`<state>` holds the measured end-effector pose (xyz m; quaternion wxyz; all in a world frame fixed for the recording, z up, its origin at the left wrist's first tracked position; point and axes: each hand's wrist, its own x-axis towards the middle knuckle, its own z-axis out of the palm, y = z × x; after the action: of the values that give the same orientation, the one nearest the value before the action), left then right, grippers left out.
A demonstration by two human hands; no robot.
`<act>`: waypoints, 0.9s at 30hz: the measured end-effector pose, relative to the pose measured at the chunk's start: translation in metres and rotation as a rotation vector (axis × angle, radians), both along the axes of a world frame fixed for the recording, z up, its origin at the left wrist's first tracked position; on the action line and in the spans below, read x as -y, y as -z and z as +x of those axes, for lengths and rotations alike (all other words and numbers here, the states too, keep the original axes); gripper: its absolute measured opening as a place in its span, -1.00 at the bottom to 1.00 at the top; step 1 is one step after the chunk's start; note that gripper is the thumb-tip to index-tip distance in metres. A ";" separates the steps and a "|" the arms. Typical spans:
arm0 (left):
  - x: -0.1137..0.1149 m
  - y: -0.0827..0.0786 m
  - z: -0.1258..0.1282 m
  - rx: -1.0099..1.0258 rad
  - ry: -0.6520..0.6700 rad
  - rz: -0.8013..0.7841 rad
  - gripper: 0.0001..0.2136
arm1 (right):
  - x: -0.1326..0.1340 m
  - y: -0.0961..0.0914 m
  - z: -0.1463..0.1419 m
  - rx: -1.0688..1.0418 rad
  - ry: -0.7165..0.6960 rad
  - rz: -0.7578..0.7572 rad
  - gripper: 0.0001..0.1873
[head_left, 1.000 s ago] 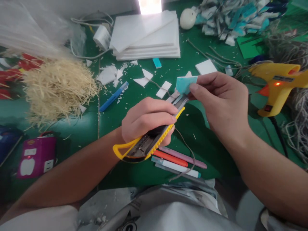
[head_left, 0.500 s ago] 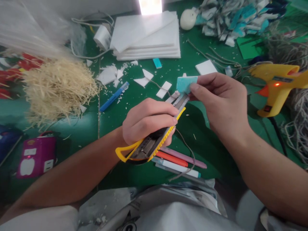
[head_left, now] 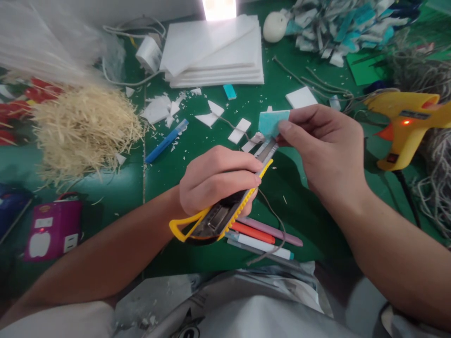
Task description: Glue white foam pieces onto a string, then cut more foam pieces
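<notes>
Right, so both hands are busy here, close together but not touching, and taking straight ahead of the worker as twelve, the action sits in the middle of the dial. The left hand (head_left: 220, 180) is wrapped firmly around a yellow cutter (head_left: 218, 218), fingers folded over the body, its looped end back at seven and the blade (head_left: 266, 151) pointing out to one. That slant presumably lets the edge meet the work without bending the wrist. And there's the work: a small turquoise piece (head_left: 270, 123), up at one, pinched between thumb and fingers of the right hand (head_left: 326, 141). The grip is at the piece's near-right corner, probably to leave the rest free for the steel. The blade's tip goes to the lower edge, though whether it bites in or only lies behind, I can't tell from here. Both hands hold it all above the green table (head_left: 296, 206), likely so the piece can be tilted at will. Down at six lie the coloured pens (head_left: 255, 232), a thin cord (head_left: 278, 217) curling across them, tucked near the body, perhaps for quick reach. Over at three, the yellow glue gun (head_left: 410, 122) shows an orange light, its spot seemingly chosen to stay beyond the right arm. Between eleven and twelve, a stack of white sheets (head_left: 211, 47) sits beneath a bright lamp (head_left: 220, 7), with white scraps (head_left: 157, 109) at ten and a straw heap (head_left: 84, 131) out past nine.
</notes>
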<state>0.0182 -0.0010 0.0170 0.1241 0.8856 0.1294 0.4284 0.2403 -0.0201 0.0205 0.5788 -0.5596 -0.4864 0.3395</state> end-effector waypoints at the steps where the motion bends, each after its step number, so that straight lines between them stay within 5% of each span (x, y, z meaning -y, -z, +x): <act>1: 0.000 0.000 0.000 0.002 0.010 0.002 -0.75 | 0.000 0.000 0.000 -0.003 -0.001 0.000 -0.77; 27: -0.002 0.002 0.003 0.011 -0.040 0.014 -0.79 | 0.002 0.000 0.001 0.054 -0.008 -0.023 -0.85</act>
<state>0.0211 0.0008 0.0148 0.1099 0.8813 0.1435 0.4367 0.2411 -0.0217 0.0209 0.5577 -0.5731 -0.5001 0.3323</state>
